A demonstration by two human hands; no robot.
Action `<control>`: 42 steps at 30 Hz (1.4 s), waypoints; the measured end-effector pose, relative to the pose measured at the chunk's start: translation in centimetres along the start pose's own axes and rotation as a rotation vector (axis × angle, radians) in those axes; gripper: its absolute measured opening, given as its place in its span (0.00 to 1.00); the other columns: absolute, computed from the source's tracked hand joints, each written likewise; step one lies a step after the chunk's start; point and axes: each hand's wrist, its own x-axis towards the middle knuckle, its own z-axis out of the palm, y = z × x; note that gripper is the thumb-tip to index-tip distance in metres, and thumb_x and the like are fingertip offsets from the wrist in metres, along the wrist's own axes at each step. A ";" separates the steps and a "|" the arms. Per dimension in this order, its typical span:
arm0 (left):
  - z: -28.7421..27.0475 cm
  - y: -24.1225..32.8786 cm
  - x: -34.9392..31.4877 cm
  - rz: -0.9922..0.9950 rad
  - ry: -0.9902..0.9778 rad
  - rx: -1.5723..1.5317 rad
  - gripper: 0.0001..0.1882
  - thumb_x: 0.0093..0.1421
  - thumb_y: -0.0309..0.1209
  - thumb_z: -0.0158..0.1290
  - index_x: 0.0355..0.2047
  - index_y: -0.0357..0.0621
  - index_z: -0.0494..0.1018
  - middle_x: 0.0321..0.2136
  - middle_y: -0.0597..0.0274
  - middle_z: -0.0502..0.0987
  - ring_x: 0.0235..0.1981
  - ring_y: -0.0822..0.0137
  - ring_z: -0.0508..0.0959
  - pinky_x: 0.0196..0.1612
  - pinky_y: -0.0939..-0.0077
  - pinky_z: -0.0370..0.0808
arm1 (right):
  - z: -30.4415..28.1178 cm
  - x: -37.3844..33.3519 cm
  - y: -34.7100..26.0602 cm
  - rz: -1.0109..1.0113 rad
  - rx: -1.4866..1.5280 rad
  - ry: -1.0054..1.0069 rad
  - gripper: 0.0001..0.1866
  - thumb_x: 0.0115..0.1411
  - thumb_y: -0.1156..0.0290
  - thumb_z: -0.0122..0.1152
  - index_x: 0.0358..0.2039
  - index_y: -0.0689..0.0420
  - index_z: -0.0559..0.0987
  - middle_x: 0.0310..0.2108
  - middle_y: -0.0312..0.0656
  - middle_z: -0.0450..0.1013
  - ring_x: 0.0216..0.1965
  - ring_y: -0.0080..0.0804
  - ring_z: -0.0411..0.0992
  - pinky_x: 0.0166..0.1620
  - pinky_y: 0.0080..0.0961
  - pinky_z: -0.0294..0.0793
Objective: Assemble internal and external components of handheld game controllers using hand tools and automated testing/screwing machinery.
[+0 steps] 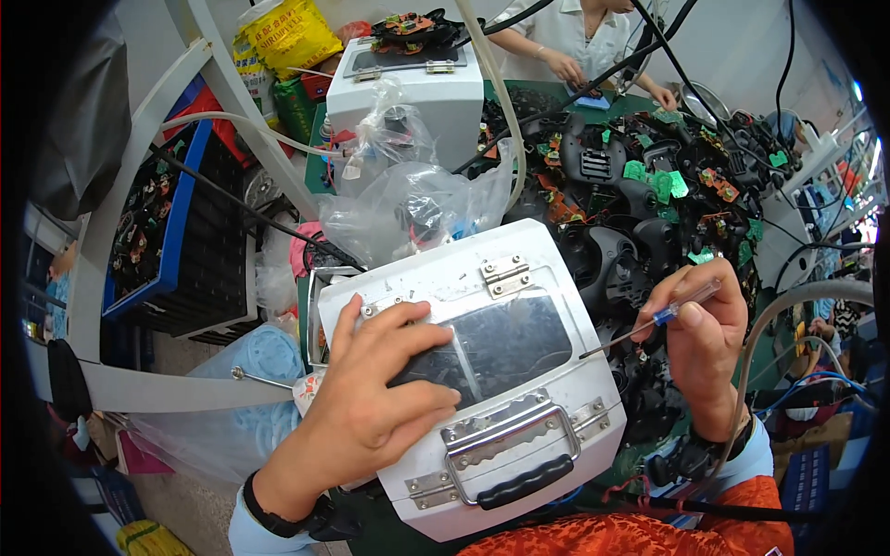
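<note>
In front of me sits a white metal case (547, 243) with hinges, a dark window (519, 338) in its lid and a folding handle (524, 482) with a black grip. My left hand (366, 412) lies over the left part of the lid, its fingers spread across the window's edge, holding nothing visible. Between the thumb and fingers of my right hand (709, 338) is a small screwdriver (666, 316) with a blue and clear handle. Its shaft points left, and the tip is at the lid beside the window's right edge; whether it touches cannot be made out.
Black game controller shells (616, 264) and green circuit boards (663, 181) are heaped at the right. Behind the case are clear plastic bags (417, 199) and another white case (408, 97). A blue-rimmed crate (176, 222) stands left. Across the table works a person (565, 42). Cables hang overhead.
</note>
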 end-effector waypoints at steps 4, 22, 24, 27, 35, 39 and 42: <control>-0.4 0.9 0.6 -0.075 -0.003 -0.059 0.17 0.41 0.39 0.71 0.31 0.51 0.80 0.52 0.56 0.73 0.62 0.48 0.66 0.64 0.35 0.47 | 0.2 -0.3 0.3 0.014 0.032 -0.069 0.08 0.62 0.77 0.55 0.39 0.62 0.67 0.35 0.54 0.74 0.34 0.35 0.76 0.37 0.33 0.81; -4.4 -2.6 4.4 0.048 0.713 0.598 0.11 0.46 0.17 0.59 0.32 0.38 0.76 0.34 0.50 0.76 0.38 0.49 0.77 0.47 0.64 0.74 | 0.5 -1.2 -0.1 -0.085 -0.004 0.098 0.10 0.61 0.70 0.58 0.39 0.60 0.69 0.32 0.48 0.72 0.30 0.37 0.75 0.33 0.32 0.80; -3.5 -4.9 3.8 -0.123 0.765 0.127 0.08 0.55 0.18 0.56 0.36 0.37 0.77 0.38 0.53 0.77 0.40 0.58 0.78 0.47 0.70 0.73 | 1.3 -1.0 -0.2 -0.037 -0.043 0.047 0.10 0.61 0.71 0.59 0.39 0.60 0.69 0.31 0.46 0.70 0.29 0.34 0.74 0.33 0.30 0.79; -2.5 -5.8 2.4 -0.220 1.098 -0.420 0.08 0.66 0.24 0.51 0.43 0.36 0.76 0.42 0.58 0.78 0.43 0.68 0.78 0.50 0.72 0.73 | 2.7 -0.7 -0.4 -0.032 -0.171 -0.051 0.13 0.61 0.70 0.59 0.40 0.60 0.66 0.32 0.50 0.72 0.30 0.36 0.76 0.36 0.32 0.80; 4.8 -8.9 -0.5 -0.644 0.875 -1.289 0.23 0.71 0.41 0.43 0.55 0.33 0.69 0.47 0.50 0.77 0.47 0.65 0.78 0.51 0.71 0.74 | 3.8 0.7 0.1 0.071 -0.057 -0.052 0.17 0.60 0.63 0.60 0.38 0.59 0.64 0.26 0.49 0.72 0.24 0.37 0.75 0.30 0.34 0.80; 4.2 -11.0 -0.2 -0.646 0.622 -1.316 0.30 0.71 0.49 0.41 0.54 0.29 0.70 0.47 0.48 0.78 0.46 0.62 0.79 0.51 0.72 0.75 | 4.0 1.3 0.3 0.054 -0.115 -0.047 0.16 0.60 0.64 0.60 0.38 0.58 0.64 0.26 0.50 0.72 0.24 0.38 0.75 0.30 0.33 0.80; 5.8 -15.2 -0.7 -0.850 0.478 -1.459 0.35 0.70 0.54 0.41 0.52 0.27 0.71 0.46 0.47 0.79 0.46 0.61 0.80 0.49 0.72 0.76 | 4.5 1.6 0.2 0.066 -0.103 -0.084 0.16 0.60 0.64 0.60 0.38 0.58 0.64 0.27 0.50 0.72 0.25 0.38 0.76 0.31 0.33 0.79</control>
